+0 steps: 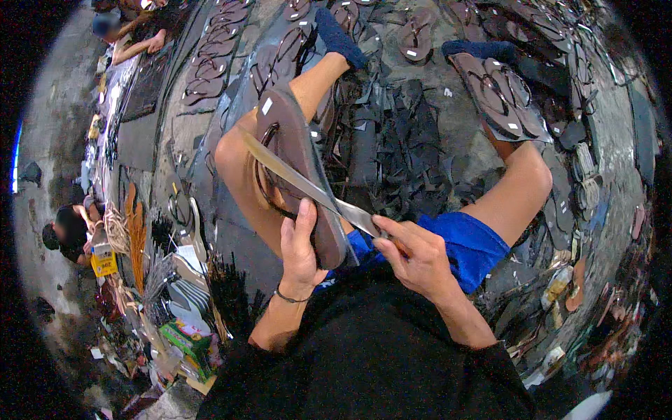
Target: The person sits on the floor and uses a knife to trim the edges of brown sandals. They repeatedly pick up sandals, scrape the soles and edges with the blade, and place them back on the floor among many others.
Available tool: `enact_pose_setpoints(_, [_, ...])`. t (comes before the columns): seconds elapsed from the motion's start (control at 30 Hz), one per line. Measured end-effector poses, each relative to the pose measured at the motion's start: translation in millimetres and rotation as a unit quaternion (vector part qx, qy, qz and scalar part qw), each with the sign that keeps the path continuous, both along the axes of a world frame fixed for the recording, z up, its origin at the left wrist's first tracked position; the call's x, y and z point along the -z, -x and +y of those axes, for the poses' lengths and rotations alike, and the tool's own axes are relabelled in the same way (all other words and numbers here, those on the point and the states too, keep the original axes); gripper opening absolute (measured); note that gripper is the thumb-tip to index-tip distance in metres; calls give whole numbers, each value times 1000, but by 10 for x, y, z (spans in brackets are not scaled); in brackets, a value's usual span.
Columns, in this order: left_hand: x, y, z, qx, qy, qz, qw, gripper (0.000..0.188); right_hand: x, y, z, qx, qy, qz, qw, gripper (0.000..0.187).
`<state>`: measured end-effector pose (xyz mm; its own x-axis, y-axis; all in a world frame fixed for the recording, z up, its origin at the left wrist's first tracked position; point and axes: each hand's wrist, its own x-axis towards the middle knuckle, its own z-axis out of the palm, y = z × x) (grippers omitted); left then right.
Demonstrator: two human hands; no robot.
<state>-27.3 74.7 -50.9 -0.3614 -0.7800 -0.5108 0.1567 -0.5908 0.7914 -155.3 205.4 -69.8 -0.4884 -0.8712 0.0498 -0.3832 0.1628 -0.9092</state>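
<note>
In front of me a brown flip-flop (299,150) stands tilted, its toe end up and a white label near the tip. My left hand (301,255) is closed around its heel end, the thumb lying on the footbed. A long knife (290,176) with a slightly curved blade is in my right hand (418,257), fingers wrapped at its lower end. The blade slants across the flip-flop, over the strap area and near my left thumb. Whether the edge touches the sole I cannot tell. A thin black sheet shows along the sole's right edge.
Between my legs lies a pile of black cut scraps (395,150). Brown flip-flops (210,59) stand in rows beyond, and a pair (497,98) sits by my right leg. At left are orange straps (134,238) and a green package (187,343). Two people are at far left.
</note>
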Motion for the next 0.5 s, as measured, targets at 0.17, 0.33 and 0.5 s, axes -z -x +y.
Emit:
enact_pose_setpoints(0.17, [-27, 33, -54, -25, -34, 61, 997, 32, 195, -24, -521, 67, 81, 109, 988, 35])
enact_pose_setpoints(0.33, [-43, 67, 29, -22, -41, 11, 999, 35, 100, 153, -1006, 78, 69, 125, 987, 32])
enact_pose_setpoints(0.5, [127, -306, 330, 123, 70, -108, 984, 35, -54, 624, -1221, 57, 37, -170, 983, 24])
